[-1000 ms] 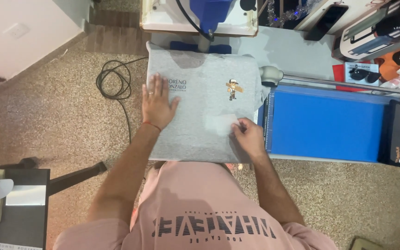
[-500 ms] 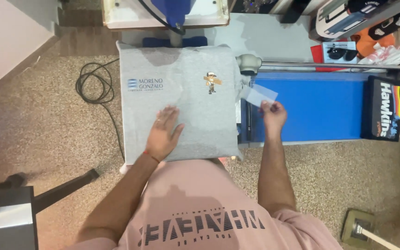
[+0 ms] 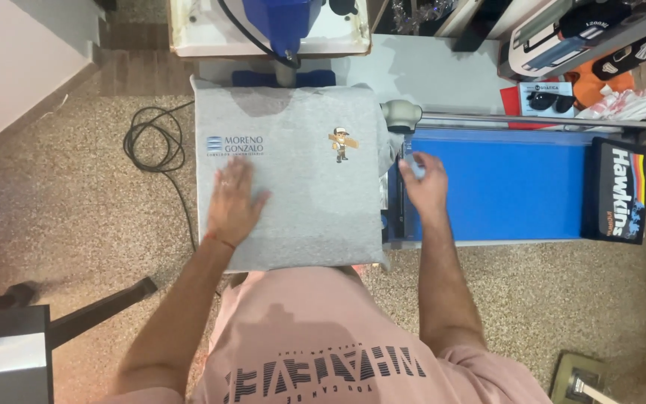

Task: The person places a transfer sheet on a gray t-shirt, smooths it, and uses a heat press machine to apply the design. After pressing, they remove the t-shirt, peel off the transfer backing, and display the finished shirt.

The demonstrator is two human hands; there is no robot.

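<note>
Here, left hand flat on grey shirt — right hand apart.

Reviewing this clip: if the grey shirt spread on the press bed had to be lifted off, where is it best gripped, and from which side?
Probably the near hem of the grey shirt, pinched at its two corners from the person's own side. It lies flat and smooth, and that edge overhangs the bed toward the body. The left hand rests flat on the cloth; the right hand, off the shirt over the blue board, appears to hold a small pale piece.

A black package with striped lettering stands at three o'clock, beside the blue board. At one o'clock lie a small white box picturing sunglasses and crumpled white wrapping.
</note>
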